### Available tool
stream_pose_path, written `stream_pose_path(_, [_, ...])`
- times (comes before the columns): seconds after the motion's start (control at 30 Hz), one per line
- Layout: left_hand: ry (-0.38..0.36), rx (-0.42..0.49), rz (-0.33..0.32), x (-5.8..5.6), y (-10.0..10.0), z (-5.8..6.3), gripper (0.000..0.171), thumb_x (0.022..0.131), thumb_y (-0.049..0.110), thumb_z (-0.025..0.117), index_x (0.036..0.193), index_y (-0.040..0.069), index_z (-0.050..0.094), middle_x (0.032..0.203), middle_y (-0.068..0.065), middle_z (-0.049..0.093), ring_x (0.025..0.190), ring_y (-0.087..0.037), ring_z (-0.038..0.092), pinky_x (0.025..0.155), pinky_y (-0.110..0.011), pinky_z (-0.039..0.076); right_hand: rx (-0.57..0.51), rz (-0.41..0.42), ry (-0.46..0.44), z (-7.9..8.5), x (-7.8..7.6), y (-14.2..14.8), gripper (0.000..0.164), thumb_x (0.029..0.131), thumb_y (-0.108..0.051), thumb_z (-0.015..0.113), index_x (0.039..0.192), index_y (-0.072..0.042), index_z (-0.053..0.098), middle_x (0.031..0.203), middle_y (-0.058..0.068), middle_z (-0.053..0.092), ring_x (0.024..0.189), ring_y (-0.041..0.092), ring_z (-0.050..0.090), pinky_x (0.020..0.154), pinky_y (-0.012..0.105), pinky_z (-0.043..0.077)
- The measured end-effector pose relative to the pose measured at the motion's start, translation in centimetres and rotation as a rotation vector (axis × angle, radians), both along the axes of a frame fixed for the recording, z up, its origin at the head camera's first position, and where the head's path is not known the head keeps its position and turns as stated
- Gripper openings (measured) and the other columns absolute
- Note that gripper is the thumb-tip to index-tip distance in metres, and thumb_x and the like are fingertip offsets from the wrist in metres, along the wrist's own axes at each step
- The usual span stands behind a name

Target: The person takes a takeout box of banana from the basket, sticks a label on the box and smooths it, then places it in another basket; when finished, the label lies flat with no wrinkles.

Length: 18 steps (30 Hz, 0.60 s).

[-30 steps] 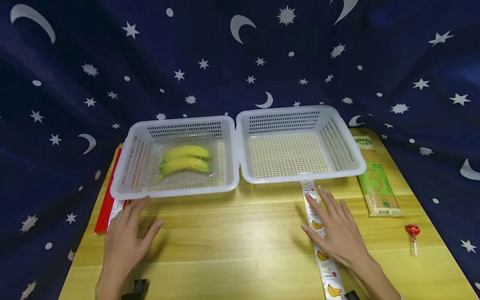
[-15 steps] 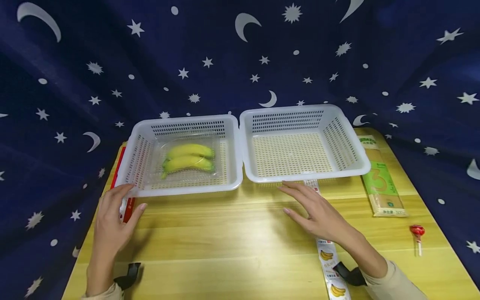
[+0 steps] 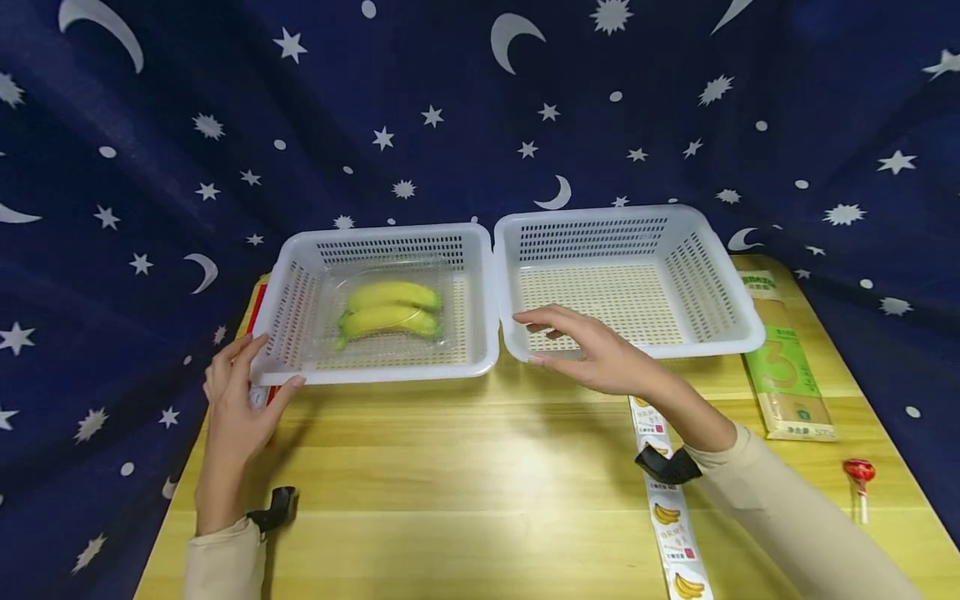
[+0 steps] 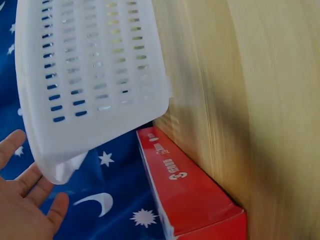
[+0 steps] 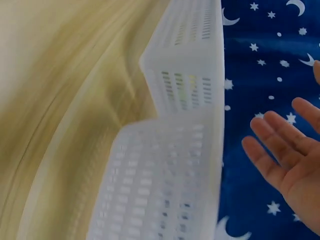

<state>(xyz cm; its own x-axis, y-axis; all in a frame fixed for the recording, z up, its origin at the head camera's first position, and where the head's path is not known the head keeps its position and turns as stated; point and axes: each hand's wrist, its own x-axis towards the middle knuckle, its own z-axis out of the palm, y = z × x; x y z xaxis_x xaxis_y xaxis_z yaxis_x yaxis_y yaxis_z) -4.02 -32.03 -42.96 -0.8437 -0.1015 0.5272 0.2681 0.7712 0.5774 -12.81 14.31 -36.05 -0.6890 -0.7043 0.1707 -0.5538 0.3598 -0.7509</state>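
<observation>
The left hand, fingers spread, touches the banana basket's seven-o'clock corner. The right hand hovers spread at the empty basket's seven-o'clock corner, holding nothing.

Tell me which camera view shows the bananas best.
The head view: the bananas lie in a clear pack inside the left basket. The left wrist view shows only that basket's outer wall; the right wrist view shows only blurred basket walls.

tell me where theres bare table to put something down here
The widest bare wood lies in front of the two baskets, between the left hand and the banana sticker strip. A smaller patch sits between that strip and the lollipop, below the noodle packet. The right basket is empty inside. The left basket holds boxed bananas; the right hand hovers at the baskets' junction.
</observation>
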Motion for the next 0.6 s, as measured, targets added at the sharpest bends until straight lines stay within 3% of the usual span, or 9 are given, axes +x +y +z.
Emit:
stream_pose_path(0.17, [-0.082, 0.073, -0.004, -0.8, -0.8, -0.4, 0.078, 0.077, 0.011, 0.080, 0.147, 0.011, 0.044, 0.148, -0.024, 0.036, 0.132, -0.044, 0.027, 0.107, -0.060, 0.018, -0.050, 0.075, -0.139, -0.2, -2.3, -2.2, 0.050, 0.095, -0.011, 0.064, 0.141, -0.004, 0.048, 0.141, 0.016, 0.053, 0.123, 0.034, 0.056, 0.103, 0.051, 0.045])
stream_pose_path(0.4, [-0.198, 0.146, 0.022, -1.6, -1.6, -0.9, 0.078, 0.079, 0.012, 0.080, 0.148, 0.018, 0.043, 0.152, -0.017, 0.029, 0.139, -0.038, 0.025, 0.114, -0.067, 0.020, -0.034, 0.122, -0.216, 0.3, -5.8, -5.2, 0.053, 0.095, -0.015, 0.065, 0.144, -0.009, 0.045, 0.146, 0.010, 0.049, 0.129, 0.028, 0.051, 0.107, 0.047, 0.044])
stream_pose_path(0.6, [-0.235, 0.200, 0.031, -2.0, -1.9, -1.5, 0.080, 0.079, 0.015, 0.081, 0.149, 0.019, 0.042, 0.153, -0.016, 0.024, 0.134, -0.044, 0.032, 0.112, -0.068, 0.024, 0.034, 0.229, -0.304, 0.9, -9.6, -7.6, 0.068, 0.094, -0.021, 0.067, 0.152, -0.015, 0.034, 0.156, 0.005, 0.035, 0.142, 0.031, 0.036, 0.115, 0.050, 0.033])
